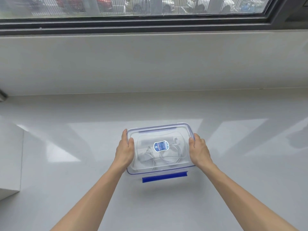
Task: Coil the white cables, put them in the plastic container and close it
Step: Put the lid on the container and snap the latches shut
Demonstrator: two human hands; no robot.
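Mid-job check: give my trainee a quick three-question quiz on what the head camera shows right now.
1. True or false: the white cables lie inside the plastic container, under its clear lid.
2. Which hand is at which short end of the container?
3. The blue latch on the near side is: A) sticking out from the container, B) missing, C) covered by a hand.

Key:
1. True.
2. The left hand grips the left end and the right hand the right end.
3. A.

Clear container (186, 130), blue clip (164, 177), white cables (168, 158).
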